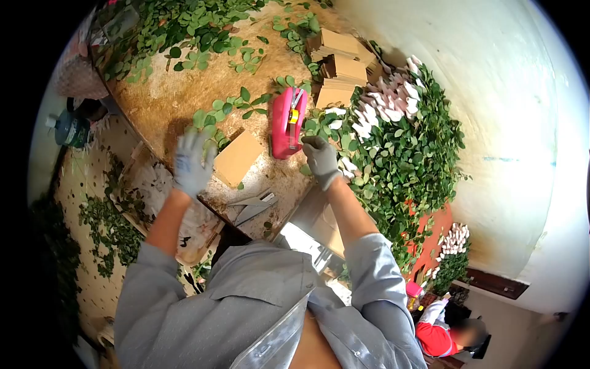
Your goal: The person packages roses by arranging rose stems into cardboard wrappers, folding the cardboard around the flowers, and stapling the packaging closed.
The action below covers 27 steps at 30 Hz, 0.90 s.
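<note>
My left hand (193, 163), in a pale work glove, is open with its fingers spread, just left of a brown cardboard piece (238, 158) on the worktable. Leafy green sprigs (215, 117) lie beyond its fingertips. A pink tape dispenser (279, 126) with a yellow-cored roll stands to the right of the cardboard. Beside the dispenser's near end is my right hand (322, 161), also gloved, with fingers curled together; what they hold, if anything, is too small to make out. Grey stapling pliers (253, 206) rest near the table's front edge.
Stacked cardboard pieces (341, 61) stand at the back right. A large bank of white-wrapped flowers with green leaves (405, 147) lines the right side by the wall. Loose foliage (190, 27) covers the far table. Another person in red (436, 337) is at lower right.
</note>
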{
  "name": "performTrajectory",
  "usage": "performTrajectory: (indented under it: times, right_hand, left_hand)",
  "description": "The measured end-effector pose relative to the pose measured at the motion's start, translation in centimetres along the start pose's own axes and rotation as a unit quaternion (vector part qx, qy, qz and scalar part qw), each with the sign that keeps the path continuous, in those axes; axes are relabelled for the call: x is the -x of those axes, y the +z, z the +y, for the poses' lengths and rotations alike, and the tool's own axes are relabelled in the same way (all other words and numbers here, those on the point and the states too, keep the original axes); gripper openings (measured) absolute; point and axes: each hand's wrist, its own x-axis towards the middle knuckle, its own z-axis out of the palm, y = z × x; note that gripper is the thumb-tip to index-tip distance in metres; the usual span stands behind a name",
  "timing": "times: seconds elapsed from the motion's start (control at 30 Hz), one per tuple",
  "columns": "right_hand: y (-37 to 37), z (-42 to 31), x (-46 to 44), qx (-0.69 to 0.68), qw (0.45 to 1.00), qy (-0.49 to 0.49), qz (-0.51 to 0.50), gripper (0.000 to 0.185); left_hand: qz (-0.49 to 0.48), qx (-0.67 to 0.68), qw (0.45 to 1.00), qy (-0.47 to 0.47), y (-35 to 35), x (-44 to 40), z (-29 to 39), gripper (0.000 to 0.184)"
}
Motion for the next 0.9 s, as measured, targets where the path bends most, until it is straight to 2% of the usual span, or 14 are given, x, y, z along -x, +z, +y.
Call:
performTrajectory:
  times: [0.03,0.1,0.17,0.23,0.3,0.37,0.43,0.47,0.53,0.6,0.63,0.7,0.87,0.9]
  right_hand:
    - [0.8,1.9,-1.9,0.099,0.993,-0.066,0.009,0.029]
    - [2.0,4.3,-4.9,0.087,0.995,-0.044,0.005,0.035]
    - [2.4,5.2,-6.5,0.202,0.974,-0.084,-0.056,0.036]
    - [3.4,4.0,-6.9,0.249,0.963,-0.095,-0.039,0.038]
    - [3.7,1.9,-6.8,0.146,0.989,0.024,-0.023,0.039]
    - [3.5,-0.8,-5.2,0.206,0.978,0.035,-0.023,0.034]
    - [3.8,-0.9,-4.2,0.151,0.98,-0.088,0.097,0.028]
    - [3.9,2.1,-4.2,0.221,0.953,-0.183,0.094,0.021]
    - [2.8,1.6,0.5,0.273,0.922,-0.265,0.072,0.019]
    - [3.9,6.7,3.5,0.197,0.948,-0.232,0.089,0.015]
    - [5.3,5.5,4.9,0.067,0.99,-0.078,0.101,0.015]
    - [7.0,8.0,4.7,0.002,1.0,-0.021,0.001,0.019]
    - [9.1,4.7,1.2,-0.047,0.951,0.086,-0.292,0.016]
    - [8.3,-1.2,3.3,-0.118,0.926,0.228,-0.278,0.017]
  left_hand:
    - [-0.001,0.003,1.0,-0.007,0.8,-0.1,-2.4,0.041]
    - [-0.017,-0.027,0.998,-0.047,2.8,0.4,-6.5,0.052]
    - [-0.023,-0.03,0.998,-0.052,4.5,1.5,-8.7,0.055]
    - [-0.03,-0.033,0.997,-0.057,5.2,1.8,-9.0,0.059]
    - [-0.036,-0.04,0.997,-0.063,5.5,2.0,-9.1,0.062]
    - [-0.044,-0.035,0.996,-0.069,5.4,2.1,-8.8,0.062]
    - [-0.045,-0.035,0.996,-0.076,5.2,1.9,-9.0,0.062]
    - [-0.046,-0.035,0.996,-0.071,5.2,1.9,-9.1,0.062]
    - [-0.048,-0.034,0.996,-0.072,5.5,2.0,-9.2,0.061]
    - [-0.038,-0.04,0.996,-0.064,5.7,2.2,-9.4,0.061]
    - [-0.04,-0.042,0.996,-0.066,5.7,2.2,-9.5,0.061]
    - [-0.021,-0.04,0.998,-0.045,5.6,2.0,-9.4,0.059]
    - [-0.02,-0.042,0.999,-0.028,5.4,1.7,-9.2,0.056]
    - [-0.008,-0.042,0.999,-0.02,5.6,1.9,-9.3,0.055]
